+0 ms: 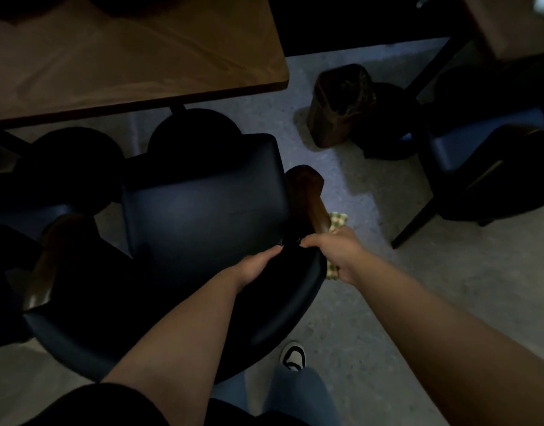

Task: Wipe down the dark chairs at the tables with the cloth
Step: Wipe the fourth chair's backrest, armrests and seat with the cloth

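- The right hand (338,256) is clenched round a checked cloth (336,221) at the chair's (203,207) right side, just where the wooden armrest (307,198) meets the curved back. Only the cloth's ends show, above and below the fist, so the wiping face is hidden; it may be bunched up and cleaning very little.
- The left hand (255,267) rests on the inner edge of the chair back, fingers reaching down toward the seat. Whether they grip the padding or only press on it I cannot tell. If it merely rests there, a firm rub from the other hand could turn or slide the chair on the smooth floor (387,318).
- The light is very poor. On dark upholstery, missed patches and streaks would be hard to see, so the seat and the left armrest (41,262) could be passed over.
- The chair stands close to the counter (126,56); pushed forward, it could knock the counter's edge.
- A bin (338,106) lined with a bag stands on the floor nearby to the right, beside another chair (485,167). Stepping round to reach the far side risks kicking it over.
- The person's shoe (293,358) is just beside the chair back, near its base; a shifting chair could catch the foot.
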Demonstrator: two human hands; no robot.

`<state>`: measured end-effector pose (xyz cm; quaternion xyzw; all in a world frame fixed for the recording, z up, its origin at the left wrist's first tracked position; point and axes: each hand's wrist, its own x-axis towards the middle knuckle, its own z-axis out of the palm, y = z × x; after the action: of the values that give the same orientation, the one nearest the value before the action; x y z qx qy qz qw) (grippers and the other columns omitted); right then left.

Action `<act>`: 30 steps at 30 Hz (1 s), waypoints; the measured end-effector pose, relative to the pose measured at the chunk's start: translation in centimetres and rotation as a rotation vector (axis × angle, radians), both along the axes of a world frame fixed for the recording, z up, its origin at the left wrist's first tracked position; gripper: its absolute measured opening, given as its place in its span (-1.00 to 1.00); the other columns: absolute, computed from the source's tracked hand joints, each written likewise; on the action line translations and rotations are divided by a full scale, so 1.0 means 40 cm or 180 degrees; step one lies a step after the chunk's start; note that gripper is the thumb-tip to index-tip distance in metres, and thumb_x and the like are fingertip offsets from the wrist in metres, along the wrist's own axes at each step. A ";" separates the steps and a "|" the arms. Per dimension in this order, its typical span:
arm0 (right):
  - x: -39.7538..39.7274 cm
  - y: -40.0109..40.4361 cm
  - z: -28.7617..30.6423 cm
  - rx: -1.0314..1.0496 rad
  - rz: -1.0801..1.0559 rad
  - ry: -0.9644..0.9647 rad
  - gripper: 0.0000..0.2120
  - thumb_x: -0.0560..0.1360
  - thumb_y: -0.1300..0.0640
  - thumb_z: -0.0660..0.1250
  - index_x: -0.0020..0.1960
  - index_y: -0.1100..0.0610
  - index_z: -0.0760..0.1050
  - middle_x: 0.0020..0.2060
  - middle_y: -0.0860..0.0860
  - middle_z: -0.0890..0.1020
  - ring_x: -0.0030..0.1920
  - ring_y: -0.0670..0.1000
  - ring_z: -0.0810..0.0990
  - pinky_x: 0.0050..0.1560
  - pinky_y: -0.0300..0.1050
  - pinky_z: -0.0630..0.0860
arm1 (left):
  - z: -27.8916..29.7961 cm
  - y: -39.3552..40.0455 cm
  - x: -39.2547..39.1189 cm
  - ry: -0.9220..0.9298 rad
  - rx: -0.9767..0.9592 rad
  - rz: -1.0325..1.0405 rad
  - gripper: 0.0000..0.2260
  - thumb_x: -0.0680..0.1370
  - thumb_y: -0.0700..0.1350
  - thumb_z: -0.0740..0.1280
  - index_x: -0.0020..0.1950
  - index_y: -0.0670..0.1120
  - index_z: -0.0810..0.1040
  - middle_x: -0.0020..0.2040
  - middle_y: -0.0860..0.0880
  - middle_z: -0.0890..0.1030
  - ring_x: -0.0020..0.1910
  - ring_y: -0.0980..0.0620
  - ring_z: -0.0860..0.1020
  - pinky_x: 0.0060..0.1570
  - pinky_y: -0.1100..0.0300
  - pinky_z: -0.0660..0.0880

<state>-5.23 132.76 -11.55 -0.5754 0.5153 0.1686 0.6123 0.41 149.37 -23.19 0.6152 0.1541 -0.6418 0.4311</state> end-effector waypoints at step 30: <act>-0.100 0.042 0.497 0.0507 0.0158 -0.1641 -0.76 0.56 0.02 0.26 0.07 0.15 0.58 -0.13 0.10 0.72 -0.13 0.13 0.71 -0.08 0.13 0.63 | 0.770 0.091 -0.200 -0.2462 -0.0537 0.1499 -0.82 0.62 -0.16 0.23 0.14 0.03 0.56 -0.05 0.09 0.71 -0.04 0.16 0.67 -0.02 0.18 0.48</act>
<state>-9.21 134.43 8.32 -0.5618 0.3133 0.0715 0.7623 -7.57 153.02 7.62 0.7204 0.0647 -0.2599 0.6397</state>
